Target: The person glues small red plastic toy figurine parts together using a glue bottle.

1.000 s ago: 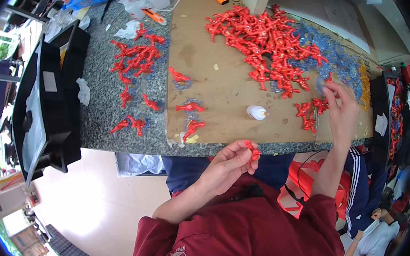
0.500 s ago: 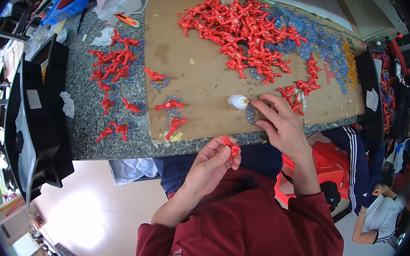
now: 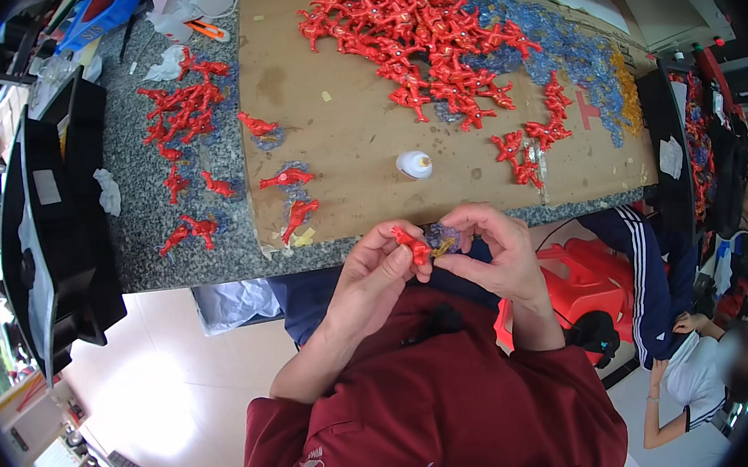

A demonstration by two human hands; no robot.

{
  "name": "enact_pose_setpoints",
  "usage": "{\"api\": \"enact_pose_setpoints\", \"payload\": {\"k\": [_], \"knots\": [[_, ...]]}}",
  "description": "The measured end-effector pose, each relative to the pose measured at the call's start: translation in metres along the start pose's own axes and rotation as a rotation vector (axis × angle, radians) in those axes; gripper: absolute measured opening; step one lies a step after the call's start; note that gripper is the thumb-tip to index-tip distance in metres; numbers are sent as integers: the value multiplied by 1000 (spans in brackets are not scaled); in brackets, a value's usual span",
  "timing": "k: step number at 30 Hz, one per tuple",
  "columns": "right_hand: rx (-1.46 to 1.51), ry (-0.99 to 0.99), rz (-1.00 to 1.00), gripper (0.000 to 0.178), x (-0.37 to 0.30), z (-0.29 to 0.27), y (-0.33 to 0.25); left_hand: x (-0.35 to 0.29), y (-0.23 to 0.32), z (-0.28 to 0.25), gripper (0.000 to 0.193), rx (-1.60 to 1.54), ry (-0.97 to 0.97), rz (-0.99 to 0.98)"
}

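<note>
My left hand (image 3: 370, 274) pinches a red plastic figure (image 3: 412, 246) between thumb and fingers, just off the table's front edge. Right beside it, my right hand (image 3: 499, 254) holds a clear bluish plastic piece (image 3: 442, 238) by its edge, close against the figure; whether the two touch I cannot tell. A white bottle with a narrow tip (image 3: 414, 165) stands on the cardboard beyond my hands. To the left, several red figures (image 3: 287, 177) lie on clear bluish pieces. A big heap of red figures (image 3: 428, 37) fills the far middle.
Cardboard (image 3: 340, 147) covers most of the speckled stone table (image 3: 155, 269). Loose bluish pieces (image 3: 568, 65) and yellow ones (image 3: 627, 96) spread at the far right. A second red group (image 3: 185, 112) lies left. Black trays (image 3: 61, 216) stand at the left edge; a person (image 3: 698, 374) sits at the right.
My right hand has left the cardboard by the bottle and come to my left hand, bringing the clear bluish piece. The left hand keeps the red figure. The view has shifted slightly.
</note>
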State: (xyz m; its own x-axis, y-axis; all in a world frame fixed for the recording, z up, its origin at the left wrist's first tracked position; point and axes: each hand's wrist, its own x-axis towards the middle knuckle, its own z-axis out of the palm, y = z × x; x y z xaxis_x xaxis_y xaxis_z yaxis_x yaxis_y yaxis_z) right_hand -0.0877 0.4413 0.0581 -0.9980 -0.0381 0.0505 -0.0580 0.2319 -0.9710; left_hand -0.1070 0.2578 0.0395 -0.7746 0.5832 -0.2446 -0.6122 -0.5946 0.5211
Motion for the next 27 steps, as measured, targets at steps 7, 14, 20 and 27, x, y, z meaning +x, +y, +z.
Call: {"api": "enact_pose_setpoints", "payload": {"k": [7, 14, 20, 27], "knots": [[495, -76, -129, 31, -4, 5, 27, 5, 0, -10, 19, -169, -145, -128], [1077, -122, 152, 19, -15, 14, 30, 3, -2, -9, 12, 259, -58, 178], [1231, -127, 171, 18, -23, 29, 36, 4, -8, -6, 14, 352, -8, 299], [1144, -39, 95, 22, -27, 30, 37, 1, -9, -12, 13, 351, -58, 349]]}}
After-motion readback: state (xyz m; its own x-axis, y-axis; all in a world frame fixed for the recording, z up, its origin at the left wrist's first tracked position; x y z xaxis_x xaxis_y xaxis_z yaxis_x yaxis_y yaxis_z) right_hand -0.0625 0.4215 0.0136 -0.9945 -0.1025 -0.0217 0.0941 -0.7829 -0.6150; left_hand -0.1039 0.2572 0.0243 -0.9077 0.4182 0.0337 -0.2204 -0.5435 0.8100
